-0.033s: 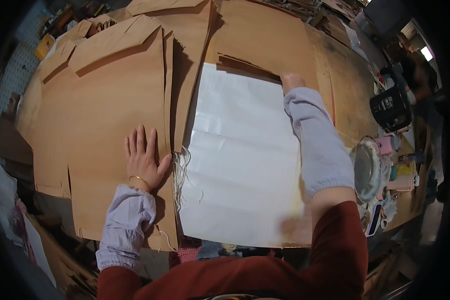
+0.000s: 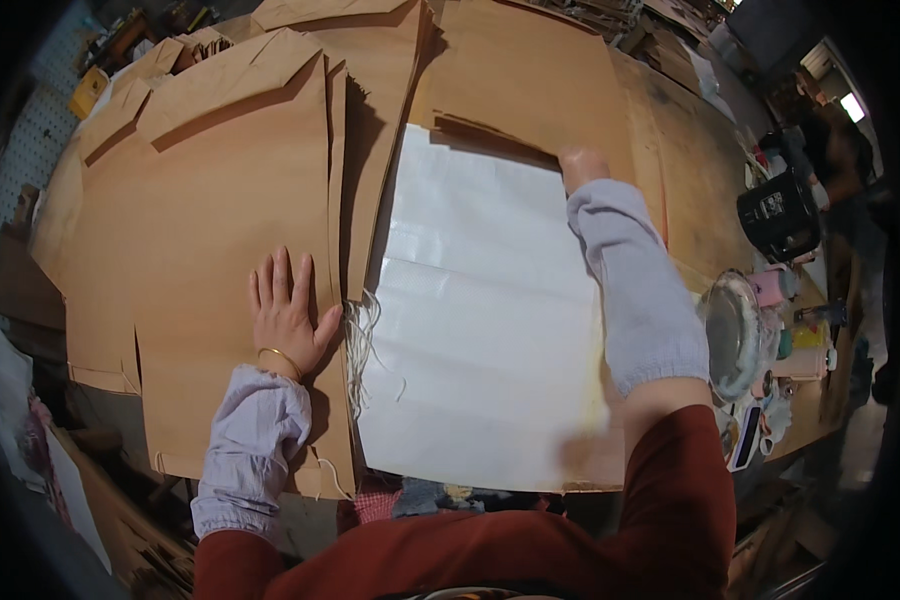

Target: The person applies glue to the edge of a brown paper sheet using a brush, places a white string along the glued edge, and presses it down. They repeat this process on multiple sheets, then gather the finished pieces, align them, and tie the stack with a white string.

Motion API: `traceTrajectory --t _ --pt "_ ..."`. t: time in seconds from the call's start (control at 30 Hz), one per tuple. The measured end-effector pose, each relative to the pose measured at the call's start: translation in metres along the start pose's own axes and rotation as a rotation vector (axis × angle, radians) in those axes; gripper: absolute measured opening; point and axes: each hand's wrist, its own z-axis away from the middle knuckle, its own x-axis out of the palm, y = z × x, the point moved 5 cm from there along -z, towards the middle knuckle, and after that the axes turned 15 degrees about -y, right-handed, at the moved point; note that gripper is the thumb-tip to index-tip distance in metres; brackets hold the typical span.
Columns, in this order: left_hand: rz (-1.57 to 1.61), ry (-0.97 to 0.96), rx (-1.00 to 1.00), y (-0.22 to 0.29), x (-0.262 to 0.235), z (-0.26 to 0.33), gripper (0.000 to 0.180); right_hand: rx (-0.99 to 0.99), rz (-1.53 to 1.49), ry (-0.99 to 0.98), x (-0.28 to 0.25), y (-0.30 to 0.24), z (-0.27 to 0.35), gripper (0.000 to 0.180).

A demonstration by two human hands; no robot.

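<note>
My left hand [image 2: 290, 315] lies flat with fingers spread on the right part of a large brown paper bag [image 2: 230, 210], which tops a stack with folded ends at the far side. To its right, a glossy white sheet [image 2: 485, 310] lies flat on the work table. My right hand [image 2: 583, 168] is curled closed at the far right corner of that sheet, against the near edge of brown paper [image 2: 525, 80]. Its fingertips are hidden, so what it grips cannot be made out. Loose white strings [image 2: 362, 345] lie between the bags and the sheet.
At the right table edge stand a round metal basin [image 2: 733, 335], a black box-like container [image 2: 778, 215], pink containers [image 2: 770, 287] and a phone-like object [image 2: 745, 438]. More brown bags [image 2: 100, 290] are stacked at the far left. A brownish smudge [image 2: 585, 455] shows near my right elbow.
</note>
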Motion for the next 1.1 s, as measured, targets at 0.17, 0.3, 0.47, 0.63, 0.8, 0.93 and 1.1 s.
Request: traceTrajectory --t 0.17,0.3,0.47,0.63,0.8,0.93,1.1 --pt "-0.02 0.022 -0.008 -0.001 0.002 0.0 0.077 -0.191 0.011 0.289 -0.001 -0.032 0.103 0.003" --pt "-0.037 0.058 0.011 -0.001 0.002 0.0 0.076 -0.262 0.027 0.146 -0.012 -0.043 0.193 0.003" --pt "-0.029 0.091 0.024 -0.004 0.007 0.001 0.074 -0.362 -0.154 0.008 -0.026 -0.09 0.336 0.008" --pt "0.052 0.063 0.02 0.005 0.001 0.004 0.07 -0.219 -0.538 0.236 -0.011 -0.08 0.424 0.03" --pt "0.117 -0.085 0.347 0.084 -0.028 0.064 0.057 0.624 -0.255 0.0 0.002 0.067 0.523 0.053" --pt "0.208 -0.197 0.655 0.172 -0.043 0.123 0.057 0.487 -0.23 -0.157 0.004 0.101 0.564 0.049" --pt "0.292 -0.218 0.757 0.217 -0.041 0.154 0.055 0.375 -0.246 -0.035 -0.005 0.107 0.566 0.045"
